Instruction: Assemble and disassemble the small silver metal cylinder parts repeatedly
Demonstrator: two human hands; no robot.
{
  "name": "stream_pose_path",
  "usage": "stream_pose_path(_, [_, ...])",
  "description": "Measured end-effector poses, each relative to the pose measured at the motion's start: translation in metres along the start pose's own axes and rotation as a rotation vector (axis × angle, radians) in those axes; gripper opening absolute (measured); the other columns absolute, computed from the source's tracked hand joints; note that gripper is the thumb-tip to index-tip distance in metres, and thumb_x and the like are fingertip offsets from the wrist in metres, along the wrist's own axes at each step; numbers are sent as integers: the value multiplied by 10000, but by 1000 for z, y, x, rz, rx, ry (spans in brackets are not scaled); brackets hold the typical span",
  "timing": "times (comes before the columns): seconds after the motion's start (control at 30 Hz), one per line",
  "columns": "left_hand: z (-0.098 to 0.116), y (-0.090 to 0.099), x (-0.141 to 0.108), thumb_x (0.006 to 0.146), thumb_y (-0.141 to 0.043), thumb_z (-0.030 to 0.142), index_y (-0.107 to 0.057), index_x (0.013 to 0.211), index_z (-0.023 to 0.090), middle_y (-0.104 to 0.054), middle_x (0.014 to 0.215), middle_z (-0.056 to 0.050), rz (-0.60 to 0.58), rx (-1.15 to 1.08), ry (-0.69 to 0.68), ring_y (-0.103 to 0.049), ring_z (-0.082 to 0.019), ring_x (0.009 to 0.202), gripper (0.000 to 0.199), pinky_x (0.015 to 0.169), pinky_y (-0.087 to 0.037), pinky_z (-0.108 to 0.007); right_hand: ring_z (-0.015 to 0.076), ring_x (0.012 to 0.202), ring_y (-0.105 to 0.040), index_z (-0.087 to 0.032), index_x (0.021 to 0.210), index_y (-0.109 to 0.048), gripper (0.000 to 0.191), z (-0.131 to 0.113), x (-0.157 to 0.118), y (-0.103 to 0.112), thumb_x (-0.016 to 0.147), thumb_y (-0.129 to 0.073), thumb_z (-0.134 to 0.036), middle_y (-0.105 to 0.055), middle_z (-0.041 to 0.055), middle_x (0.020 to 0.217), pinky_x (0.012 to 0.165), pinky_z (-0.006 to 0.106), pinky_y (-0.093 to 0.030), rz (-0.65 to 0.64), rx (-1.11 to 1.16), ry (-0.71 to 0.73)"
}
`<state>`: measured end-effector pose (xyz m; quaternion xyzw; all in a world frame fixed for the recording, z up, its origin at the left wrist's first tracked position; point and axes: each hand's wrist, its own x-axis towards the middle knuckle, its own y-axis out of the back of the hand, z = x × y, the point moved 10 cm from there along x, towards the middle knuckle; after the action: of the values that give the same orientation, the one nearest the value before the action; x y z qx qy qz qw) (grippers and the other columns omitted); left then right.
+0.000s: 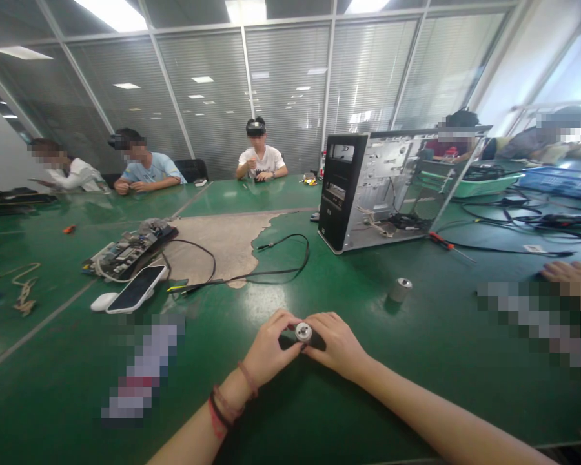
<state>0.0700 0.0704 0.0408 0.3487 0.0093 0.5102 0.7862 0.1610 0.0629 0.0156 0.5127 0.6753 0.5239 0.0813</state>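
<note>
A small, silver-coloured metal cylinder (303,332) with a short central stub on its top face is being held, nearly upright, between a bare left hand (266,349) and a bare right hand (339,349). The fingers (283,318) of both hands are being curved around it, parted only by its width, with a thumb being set on the near side from each hand. Whether its base is being supported by the glossy green desk (445,336) cannot be told.

A second silver-coloured metal cylinder (401,290) is being carried by the desk, to the right and apart from both hands. Behind it, an open-sided black and silver metal computer case (345,194) is being supported upright, with an orange-and-black-handled screwdriver (443,242) being borne just beside it. To the left, a white-edged, dark-screened smartphone (136,289) and a rounded white plastic object (104,301) are being carried near a cluttered circuit-board assembly (130,250). At the right edge, a co-worker's hand (574,284) is being held over the desk.
</note>
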Motion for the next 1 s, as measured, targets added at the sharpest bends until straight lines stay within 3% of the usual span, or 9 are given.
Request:
stream_pose_path(0.27, [1,-3,-3,720,-592,66,-562,971,173,-573,972,-53,-5,70,-65,-543,-189,939,274,853,-438,-297,244,1045,-531,-202,1081,-538,364,9,-1,-1,736,-653,-227,-604,81,1104,906,392,-384,-32,147,-44])
stream_pose_path(1.0, [3,-3,-4,750,-580,108,-559,1000,178,-599,980,-59,-24,112,-54,-555,-200,934,260,857,-434,-311,210,987,-531,-209,1048,-538,294,14,-2,-2,764,-613,-194,-591,53,1029,876,354,-406,-34,259,-83])
